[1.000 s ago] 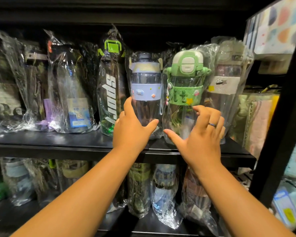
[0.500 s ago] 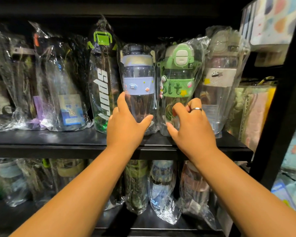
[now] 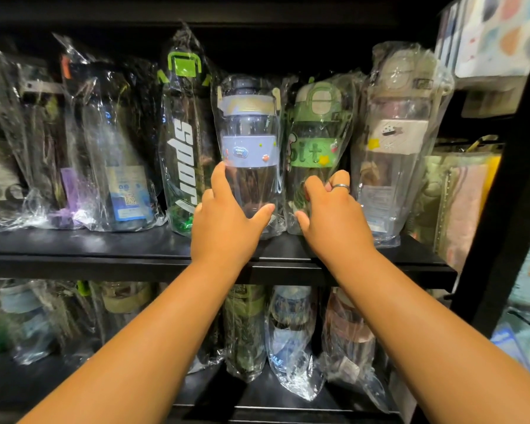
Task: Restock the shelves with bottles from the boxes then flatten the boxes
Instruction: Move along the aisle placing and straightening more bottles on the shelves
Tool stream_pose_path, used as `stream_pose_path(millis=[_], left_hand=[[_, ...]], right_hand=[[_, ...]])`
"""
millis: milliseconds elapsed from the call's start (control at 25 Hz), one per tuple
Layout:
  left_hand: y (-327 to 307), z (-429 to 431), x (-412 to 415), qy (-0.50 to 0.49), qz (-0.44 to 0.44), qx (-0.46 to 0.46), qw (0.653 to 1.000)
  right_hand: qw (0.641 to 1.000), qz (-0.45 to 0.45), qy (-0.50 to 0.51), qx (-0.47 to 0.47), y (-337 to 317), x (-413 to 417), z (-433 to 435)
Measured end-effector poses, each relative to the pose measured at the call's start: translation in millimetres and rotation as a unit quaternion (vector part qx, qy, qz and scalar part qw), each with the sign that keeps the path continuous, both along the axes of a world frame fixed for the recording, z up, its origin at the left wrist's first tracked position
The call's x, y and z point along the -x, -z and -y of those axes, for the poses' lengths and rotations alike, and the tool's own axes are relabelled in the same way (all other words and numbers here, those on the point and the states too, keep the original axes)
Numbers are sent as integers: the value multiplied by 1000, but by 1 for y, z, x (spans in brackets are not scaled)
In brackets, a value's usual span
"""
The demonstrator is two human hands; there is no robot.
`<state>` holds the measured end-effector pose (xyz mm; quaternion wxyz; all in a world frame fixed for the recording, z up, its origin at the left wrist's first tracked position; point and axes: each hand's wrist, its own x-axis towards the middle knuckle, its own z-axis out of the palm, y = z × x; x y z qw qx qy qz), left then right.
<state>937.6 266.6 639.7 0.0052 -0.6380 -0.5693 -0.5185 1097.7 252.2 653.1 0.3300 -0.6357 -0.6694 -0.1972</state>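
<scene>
Two bare hands work at the front of a black shelf board [image 3: 104,246], each on one bagged bottle. The left hand [image 3: 227,221] lies spread on the clear plastic bottle with a lavender band [image 3: 248,127]. Its forefinger runs straight up the bottle's left flank and its thumb reaches across the lower front. Nothing is curled tight, so it reads as a flat press rather than a grip. That bottle stands upright, directly beyond and above the palm. Just right of the left thumb, the right hand [image 3: 334,221], wearing a ring, has its fingers curled onto the lower body of the clear bottle with a green lid and green band [image 3: 314,130], with the thumb at the bottle's left side and the fingertips hidden. This bottle also stands upright, close beside its lavender neighbour. Both sit in crinkled clear bags, which will likely slip under the skin. Each bottle lies straight ahead of its own hand, so a push rearward looks the fitting move.
</scene>
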Motion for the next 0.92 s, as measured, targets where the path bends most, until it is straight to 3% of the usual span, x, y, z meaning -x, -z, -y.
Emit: stream_pose_path(millis=[440,640,800,920], left_hand=[[-3,12,-2,-6,-7,29,1000],[12,31,3,30,-76,-42,996],[66,65,10,45,-157,-68,984],[133,94,23,101,-211,-105,967]], right_hand=[[998,26,48,30,5,4,16],[997,-36,55,-29,47,8,45],[993,-2,108,-42,106,16,88],[992,0,120,38,162,29,137]])
